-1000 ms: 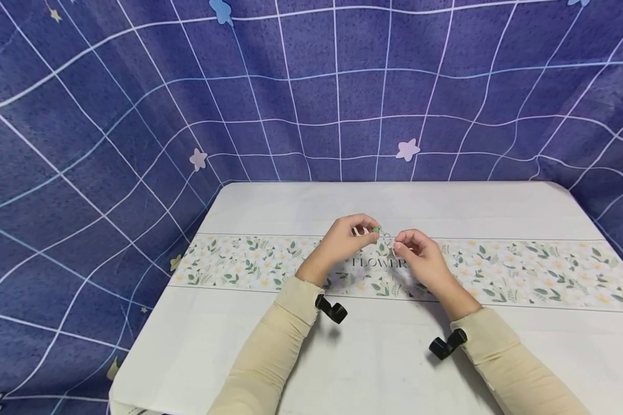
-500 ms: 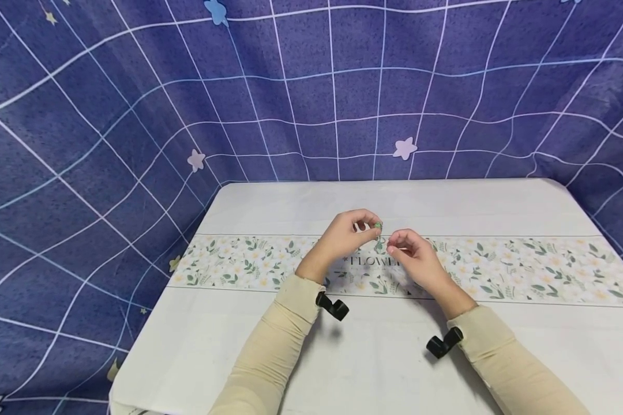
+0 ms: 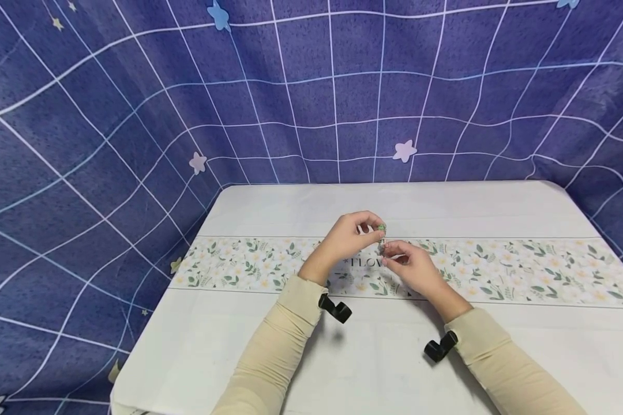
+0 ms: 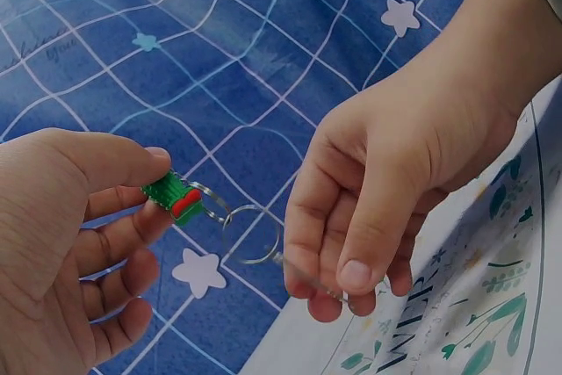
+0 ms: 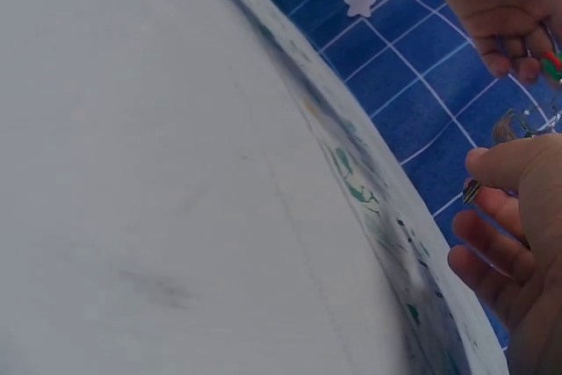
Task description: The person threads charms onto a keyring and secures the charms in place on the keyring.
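Note:
My left hand (image 3: 345, 235) pinches a small green charm with a red patch (image 4: 186, 204) between thumb and forefinger. Metal links join the charm to a bare key ring (image 4: 249, 234), which hangs between the two hands. My right hand (image 3: 415, 266), slightly lower and to the right, pinches a thin metal piece (image 4: 309, 280) attached to that ring; its kind is mostly hidden by the fingers. In the right wrist view, a small striped tip (image 5: 471, 190) pokes out by the right fingertips, and a brownish metal part (image 5: 505, 126) shows above the thumb.
Both hands are above a white table (image 3: 374, 346) crossed by a floral printed band (image 3: 519, 268) with lettering. A blue curtain (image 3: 311, 92) with grid lines and stars hangs behind and at the left. Each sleeve carries a black wrist mount (image 3: 335, 309).
My right hand has shifted left, close beneath the left hand. The ring, earlier stretched between the hands, now hangs below the left fingers. The left hand keeps the green charm and has barely moved.

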`<move>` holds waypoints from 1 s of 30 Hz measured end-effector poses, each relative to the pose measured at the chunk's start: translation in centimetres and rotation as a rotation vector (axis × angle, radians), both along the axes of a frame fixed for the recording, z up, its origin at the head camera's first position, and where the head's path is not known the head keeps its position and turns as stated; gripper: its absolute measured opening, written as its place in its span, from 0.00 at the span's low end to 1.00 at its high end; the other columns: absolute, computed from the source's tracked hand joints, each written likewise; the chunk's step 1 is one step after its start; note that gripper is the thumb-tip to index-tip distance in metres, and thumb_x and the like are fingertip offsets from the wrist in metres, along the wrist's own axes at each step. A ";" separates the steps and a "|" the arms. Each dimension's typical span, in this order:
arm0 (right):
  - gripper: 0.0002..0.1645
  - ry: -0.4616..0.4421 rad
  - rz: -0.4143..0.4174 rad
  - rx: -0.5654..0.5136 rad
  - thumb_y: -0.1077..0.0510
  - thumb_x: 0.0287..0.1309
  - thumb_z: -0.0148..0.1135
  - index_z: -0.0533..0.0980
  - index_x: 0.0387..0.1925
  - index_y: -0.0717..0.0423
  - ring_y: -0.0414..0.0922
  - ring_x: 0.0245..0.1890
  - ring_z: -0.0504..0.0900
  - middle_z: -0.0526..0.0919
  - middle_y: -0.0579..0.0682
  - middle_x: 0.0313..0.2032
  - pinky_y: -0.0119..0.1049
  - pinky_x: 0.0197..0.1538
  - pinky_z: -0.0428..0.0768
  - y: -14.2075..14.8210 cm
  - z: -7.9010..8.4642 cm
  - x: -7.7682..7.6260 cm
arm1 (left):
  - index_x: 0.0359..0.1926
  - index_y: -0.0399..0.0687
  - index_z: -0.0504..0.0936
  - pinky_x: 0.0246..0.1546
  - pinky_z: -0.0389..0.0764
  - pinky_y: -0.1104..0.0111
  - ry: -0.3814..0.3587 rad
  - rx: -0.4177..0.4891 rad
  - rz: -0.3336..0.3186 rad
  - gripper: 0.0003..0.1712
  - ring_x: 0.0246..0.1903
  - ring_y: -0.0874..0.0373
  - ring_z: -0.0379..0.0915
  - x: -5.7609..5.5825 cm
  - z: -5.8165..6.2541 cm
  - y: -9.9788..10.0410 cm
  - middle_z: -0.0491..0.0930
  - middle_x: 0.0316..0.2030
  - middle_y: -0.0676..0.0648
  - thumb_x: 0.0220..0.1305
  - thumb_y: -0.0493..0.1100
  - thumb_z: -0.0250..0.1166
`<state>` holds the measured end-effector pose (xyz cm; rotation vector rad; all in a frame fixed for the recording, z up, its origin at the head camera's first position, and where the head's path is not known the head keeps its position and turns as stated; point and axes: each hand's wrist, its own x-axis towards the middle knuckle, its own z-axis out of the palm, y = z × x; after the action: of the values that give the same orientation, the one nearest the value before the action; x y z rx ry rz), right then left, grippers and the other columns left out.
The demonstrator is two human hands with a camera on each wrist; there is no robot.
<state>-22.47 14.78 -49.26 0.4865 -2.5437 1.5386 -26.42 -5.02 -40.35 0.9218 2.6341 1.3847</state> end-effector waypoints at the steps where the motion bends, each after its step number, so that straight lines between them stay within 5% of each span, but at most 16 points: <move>1: 0.13 0.004 -0.006 0.007 0.64 0.62 0.68 0.80 0.48 0.61 0.54 0.44 0.86 0.87 0.56 0.44 0.48 0.50 0.83 -0.1 0.0 0.1 | 0.47 0.47 0.86 0.37 0.75 0.71 0.001 0.000 0.000 0.09 0.38 0.60 0.74 0.0 0.0 0.0 0.83 0.38 0.51 0.68 0.44 0.67; 12: 0.06 -0.021 0.023 -0.047 0.60 0.66 0.66 0.82 0.43 0.58 0.47 0.39 0.85 0.88 0.54 0.41 0.32 0.44 0.81 -0.2 -0.4 0.2 | 0.46 0.48 0.86 0.36 0.75 0.72 0.000 0.004 0.012 0.09 0.37 0.61 0.74 0.2 -0.1 0.0 0.83 0.38 0.51 0.68 0.44 0.67; 30: 0.10 -0.037 0.030 0.019 0.62 0.65 0.68 0.84 0.45 0.63 0.45 0.35 0.83 0.88 0.55 0.38 0.31 0.39 0.80 2.6 0.7 0.3 | 0.45 0.46 0.86 0.38 0.73 0.69 0.004 -0.057 0.044 0.07 0.37 0.58 0.71 -0.2 -0.5 -2.9 0.82 0.37 0.50 0.67 0.40 0.67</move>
<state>-22.22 17.35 -48.52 0.5056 -2.5930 1.5492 -26.61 -7.93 -40.84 0.8661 2.6976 1.3109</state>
